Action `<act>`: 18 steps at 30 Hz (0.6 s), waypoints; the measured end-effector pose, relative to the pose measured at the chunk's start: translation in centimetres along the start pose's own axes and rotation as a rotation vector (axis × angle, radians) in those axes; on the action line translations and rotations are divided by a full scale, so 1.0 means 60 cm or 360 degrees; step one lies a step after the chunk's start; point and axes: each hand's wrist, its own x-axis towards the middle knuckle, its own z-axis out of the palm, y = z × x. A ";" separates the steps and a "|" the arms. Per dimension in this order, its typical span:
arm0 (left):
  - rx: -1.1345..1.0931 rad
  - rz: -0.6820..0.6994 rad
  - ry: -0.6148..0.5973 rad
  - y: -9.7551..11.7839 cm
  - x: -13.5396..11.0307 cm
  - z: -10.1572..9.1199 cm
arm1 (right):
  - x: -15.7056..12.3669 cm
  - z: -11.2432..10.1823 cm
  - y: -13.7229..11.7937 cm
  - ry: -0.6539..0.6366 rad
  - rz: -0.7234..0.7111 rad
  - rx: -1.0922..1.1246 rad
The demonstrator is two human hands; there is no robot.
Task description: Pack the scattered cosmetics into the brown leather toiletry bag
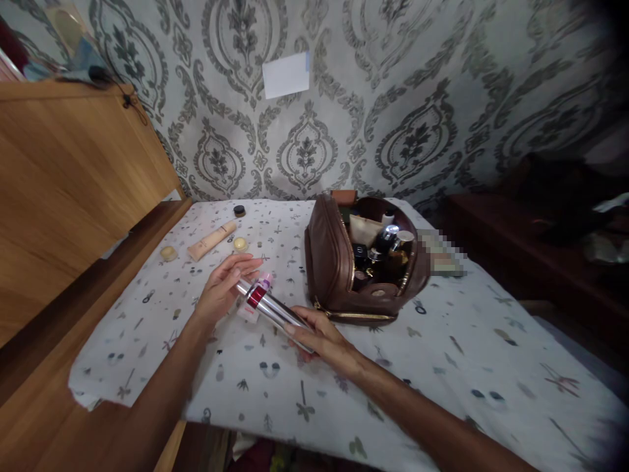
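Note:
My right hand (317, 334) is wrapped round the lower end of a long silver cosmetic bottle (280, 309) with a shiny red band. The bottle slants up to the left, over the cloth. At its upper tip is my left hand (223, 288), fingers stretched out and the thumb side near or touching the tip. Partly hidden behind the bottle is a small pale pink tube (249, 313) with a pink-lilac cap. Just right of my hands stands a brown makeup bag (327, 252), unzipped, holding several bottles, a cream tube (364, 231) and other cosmetics.
On the patterned tablecloth (275, 387) lie a peach tube (212, 241), two small yellowish jars (240, 244) and a dark-lidded jar (239, 211). A pixelated flat item (442, 254) is behind the bag. Wooden furniture (83, 190) borders the left; a papered wall stands behind.

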 end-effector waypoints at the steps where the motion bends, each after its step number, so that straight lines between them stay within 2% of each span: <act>1: 0.0012 -0.0016 0.0026 -0.002 0.000 0.001 | 0.000 0.000 0.000 -0.0004 -0.0008 -0.0016; 7: -0.0008 0.0039 -0.0029 0.003 0.000 0.013 | 0.001 0.000 0.002 -0.0040 -0.0012 -0.0042; 10: 0.0033 -0.0007 -0.0017 0.001 0.000 0.014 | 0.003 -0.002 0.005 -0.0044 -0.0040 -0.0043; 12: 0.0193 -0.0067 0.0042 -0.004 0.000 0.011 | 0.005 -0.003 0.008 -0.0026 -0.0065 -0.0033; 15: 0.0643 -0.0114 0.0171 -0.009 -0.001 0.005 | 0.005 -0.004 0.007 0.0002 -0.0076 -0.0025; 18: 0.0853 -0.0138 0.0175 -0.006 -0.002 0.000 | 0.004 -0.003 0.004 0.0024 -0.0049 -0.0020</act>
